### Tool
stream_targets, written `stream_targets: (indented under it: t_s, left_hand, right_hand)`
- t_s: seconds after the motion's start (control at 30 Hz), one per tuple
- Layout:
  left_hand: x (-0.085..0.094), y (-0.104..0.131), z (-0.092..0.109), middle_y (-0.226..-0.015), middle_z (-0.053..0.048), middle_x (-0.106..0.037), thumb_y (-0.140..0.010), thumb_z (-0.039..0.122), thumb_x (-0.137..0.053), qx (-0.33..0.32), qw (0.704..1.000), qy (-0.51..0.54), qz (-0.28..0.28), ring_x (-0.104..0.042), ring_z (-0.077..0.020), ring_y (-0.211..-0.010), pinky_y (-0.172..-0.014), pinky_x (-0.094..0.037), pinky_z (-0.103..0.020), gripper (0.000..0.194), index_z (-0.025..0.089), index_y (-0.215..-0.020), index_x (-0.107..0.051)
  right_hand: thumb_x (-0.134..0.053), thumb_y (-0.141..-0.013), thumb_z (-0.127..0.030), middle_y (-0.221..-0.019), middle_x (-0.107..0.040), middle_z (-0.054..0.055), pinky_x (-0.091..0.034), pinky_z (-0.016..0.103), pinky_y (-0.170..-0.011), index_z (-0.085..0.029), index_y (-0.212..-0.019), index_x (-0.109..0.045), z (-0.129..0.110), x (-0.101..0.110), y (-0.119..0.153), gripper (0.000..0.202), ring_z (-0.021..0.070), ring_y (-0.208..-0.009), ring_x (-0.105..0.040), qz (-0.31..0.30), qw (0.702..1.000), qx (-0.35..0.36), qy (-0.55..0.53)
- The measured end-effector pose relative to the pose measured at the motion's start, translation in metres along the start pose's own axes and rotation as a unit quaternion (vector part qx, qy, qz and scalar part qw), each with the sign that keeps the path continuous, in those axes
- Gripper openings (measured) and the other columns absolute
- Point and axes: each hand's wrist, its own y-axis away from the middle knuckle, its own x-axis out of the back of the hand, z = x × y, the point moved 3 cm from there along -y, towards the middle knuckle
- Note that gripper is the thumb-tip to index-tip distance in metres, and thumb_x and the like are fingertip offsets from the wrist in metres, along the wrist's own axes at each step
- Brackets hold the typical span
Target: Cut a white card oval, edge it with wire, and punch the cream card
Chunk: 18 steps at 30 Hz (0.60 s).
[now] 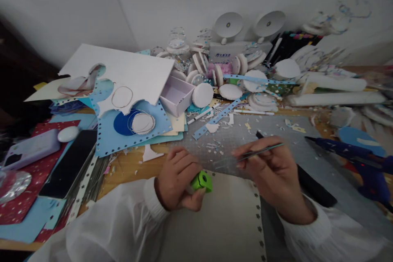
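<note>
My left hand [179, 180] is closed around a small bright green craft punch [203, 181], which sits at the top edge of a pale sheet of paper [215, 221]. Flower-shaped holes run down that sheet's right edge. My right hand [272, 172] pinches slim metal tweezers [260, 151], their tips pointing left above the grey cutting mat [285, 127]. Small white paper flowers [213, 146] and scraps lie scattered on the mat just beyond both hands. Under my right hand and wrist, a long black object [316, 186] rests on the mat, partly hidden.
A blue glue gun [353, 151] lies at the right. White foam discs [202, 95] crowd the back beside a small open box [177, 94]. To the left are a cut white board [138, 69], blue punched paper [161, 118] and a black phone [69, 163].
</note>
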Motion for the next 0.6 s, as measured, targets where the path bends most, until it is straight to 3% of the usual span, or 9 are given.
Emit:
stream_targets:
  t_s: [0.13,0.23,0.3,0.37,0.43,0.5,0.6]
  left_hand:
    - [0.002,0.000,-0.001,-0.071,-0.006,-0.060,-0.076,0.031,-0.043,0.018,1.000,0.014,0.005,-0.054,-0.0194,-0.066,-0.067,-0.041,-0.037,0.018,0.017,-0.082,-0.053]
    - [0.004,-0.001,-0.001,-0.078,-0.007,-0.062,-0.078,0.033,-0.046,0.011,1.000,0.007,0.007,-0.055,-0.0197,-0.071,-0.069,-0.042,-0.037,0.021,0.017,-0.089,-0.055]
    - [0.005,0.000,0.000,-0.081,-0.008,-0.062,-0.080,0.034,-0.048,0.006,1.000,0.005,0.009,-0.055,-0.0198,-0.072,-0.070,-0.043,-0.037,0.023,0.016,-0.093,-0.055]
    - [0.006,0.000,0.000,-0.084,-0.009,-0.063,-0.083,0.035,-0.048,0.007,1.000,0.009,0.007,-0.055,-0.0200,-0.073,-0.072,-0.043,-0.038,0.025,0.016,-0.097,-0.055]
    - [0.006,0.000,0.001,-0.086,-0.009,-0.063,-0.085,0.035,-0.049,0.010,1.000,0.016,0.000,-0.056,-0.0203,-0.075,-0.074,-0.043,-0.038,0.026,0.015,-0.100,-0.055]
    - [0.006,0.000,0.001,-0.088,-0.009,-0.063,-0.086,0.034,-0.049,0.013,1.000,0.019,-0.005,-0.056,-0.0206,-0.078,-0.075,-0.042,-0.038,0.027,0.015,-0.104,-0.054]
    - [0.006,0.000,0.002,-0.091,-0.010,-0.062,-0.090,0.035,-0.047,0.015,1.000,0.014,-0.006,-0.057,-0.0207,-0.082,-0.077,-0.042,-0.037,0.029,0.014,-0.109,-0.053]
  right_hand:
    - [-0.061,-0.086,-0.022,-0.085,-0.070,0.001,-0.052,0.027,-0.058,-0.025,-0.091,-0.056,-0.005,0.012,-0.008,0.008,0.0155,-0.072,-0.064,0.071,0.996,0.028,0.045]
    - [-0.058,-0.087,-0.025,-0.088,-0.064,0.004,-0.050,0.034,-0.067,-0.025,-0.095,-0.055,-0.005,0.017,-0.011,0.009,0.0198,-0.079,-0.061,0.090,0.972,0.065,0.209]
    - [-0.056,-0.087,-0.026,-0.087,-0.060,0.005,-0.046,0.038,-0.073,-0.024,-0.096,-0.056,-0.002,0.020,-0.014,0.009,0.0219,-0.081,-0.058,0.077,0.920,0.109,0.368]
    - [-0.053,-0.088,-0.025,-0.086,-0.059,0.006,-0.043,0.040,-0.074,-0.022,-0.096,-0.057,0.005,0.023,-0.018,0.010,0.0235,-0.081,-0.054,0.034,0.847,0.145,0.510]
    - [-0.049,-0.089,-0.023,-0.086,-0.060,0.008,-0.041,0.042,-0.074,-0.020,-0.097,-0.058,0.014,0.028,-0.022,0.013,0.0255,-0.082,-0.052,-0.009,0.787,0.147,0.599]
    - [-0.048,-0.088,-0.022,-0.091,-0.060,0.011,-0.042,0.044,-0.076,-0.018,-0.100,-0.060,0.018,0.032,-0.025,0.017,0.0279,-0.087,-0.052,-0.014,0.755,0.135,0.641]
    - [-0.052,-0.086,-0.021,-0.102,-0.058,0.015,-0.040,0.049,-0.085,-0.016,-0.107,-0.059,0.011,0.030,-0.023,0.023,0.0310,-0.098,-0.052,0.035,0.749,0.160,0.642]
